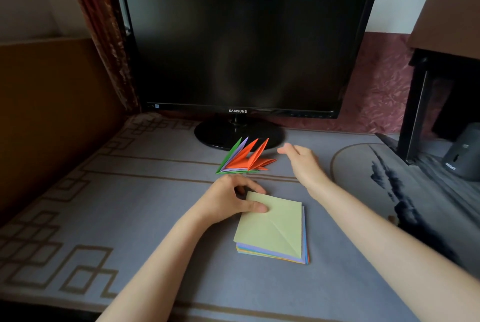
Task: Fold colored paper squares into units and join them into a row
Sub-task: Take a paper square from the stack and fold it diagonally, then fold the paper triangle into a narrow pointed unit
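Observation:
A stack of colored paper squares [275,246] lies on the grey mat, with a light green sheet [272,225] on top that carries a diagonal crease. My left hand [231,199] pinches the top left corner of that green sheet, thumb on top. Behind the stack sits a joined row of folded units [244,159] in green, purple and orange, their points fanned upward. My right hand [301,162] hovers just right of the row with relaxed fingers, holding nothing and not touching it.
A black monitor [239,41] stands at the back on a round base [233,133] just behind the folded row. A dark shelf unit [441,88] and a small grey device [461,158] stand at the right. A wooden board [52,114] borders the left side.

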`<act>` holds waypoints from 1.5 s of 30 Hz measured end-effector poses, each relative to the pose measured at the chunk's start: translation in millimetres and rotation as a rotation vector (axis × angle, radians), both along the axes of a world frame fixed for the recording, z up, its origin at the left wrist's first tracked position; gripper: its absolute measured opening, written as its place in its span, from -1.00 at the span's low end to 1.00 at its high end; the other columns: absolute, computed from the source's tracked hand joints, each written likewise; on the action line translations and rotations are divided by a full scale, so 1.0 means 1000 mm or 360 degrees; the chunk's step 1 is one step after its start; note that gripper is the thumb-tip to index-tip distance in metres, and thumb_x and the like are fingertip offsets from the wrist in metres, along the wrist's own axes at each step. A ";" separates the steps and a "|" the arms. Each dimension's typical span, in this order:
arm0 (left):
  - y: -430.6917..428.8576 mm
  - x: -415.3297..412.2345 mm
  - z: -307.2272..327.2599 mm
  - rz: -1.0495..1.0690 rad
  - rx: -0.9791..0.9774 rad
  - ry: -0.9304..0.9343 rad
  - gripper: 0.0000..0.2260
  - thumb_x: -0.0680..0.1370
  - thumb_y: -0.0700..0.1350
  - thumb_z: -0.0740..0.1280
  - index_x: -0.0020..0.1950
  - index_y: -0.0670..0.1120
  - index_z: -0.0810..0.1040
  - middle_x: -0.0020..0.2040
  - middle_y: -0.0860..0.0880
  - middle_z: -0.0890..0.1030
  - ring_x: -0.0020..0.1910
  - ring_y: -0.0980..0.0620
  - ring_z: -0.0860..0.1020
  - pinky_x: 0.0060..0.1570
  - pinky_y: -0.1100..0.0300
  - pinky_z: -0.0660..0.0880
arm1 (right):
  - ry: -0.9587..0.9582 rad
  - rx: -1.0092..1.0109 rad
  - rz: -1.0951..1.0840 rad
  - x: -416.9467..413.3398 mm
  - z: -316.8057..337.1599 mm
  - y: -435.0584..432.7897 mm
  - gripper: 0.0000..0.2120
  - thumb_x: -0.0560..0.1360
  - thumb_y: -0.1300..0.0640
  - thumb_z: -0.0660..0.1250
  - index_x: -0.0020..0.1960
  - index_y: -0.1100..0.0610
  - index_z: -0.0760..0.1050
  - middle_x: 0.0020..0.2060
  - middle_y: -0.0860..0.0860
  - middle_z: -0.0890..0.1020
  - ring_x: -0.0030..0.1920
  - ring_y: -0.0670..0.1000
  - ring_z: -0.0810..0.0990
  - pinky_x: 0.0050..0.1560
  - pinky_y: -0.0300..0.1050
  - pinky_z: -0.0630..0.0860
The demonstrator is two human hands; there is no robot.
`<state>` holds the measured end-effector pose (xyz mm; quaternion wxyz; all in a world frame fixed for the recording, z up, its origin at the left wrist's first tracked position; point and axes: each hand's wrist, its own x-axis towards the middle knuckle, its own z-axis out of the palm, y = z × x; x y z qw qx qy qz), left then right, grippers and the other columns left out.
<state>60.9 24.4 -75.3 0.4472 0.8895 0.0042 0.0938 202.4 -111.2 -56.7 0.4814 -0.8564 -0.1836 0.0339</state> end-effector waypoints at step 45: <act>-0.003 -0.001 0.007 0.0383 -0.0619 -0.0169 -0.80 0.39 -0.05 0.52 -0.06 -0.06 0.58 -0.11 -0.01 0.69 -0.15 0.10 0.64 -0.10 0.22 0.52 | -0.0067 0.0373 0.0587 -0.038 0.006 -0.040 -0.91 0.39 0.29 0.45 -0.22 0.14 0.59 -0.33 -0.02 0.64 -0.34 -0.22 0.53 -0.22 -0.41 0.39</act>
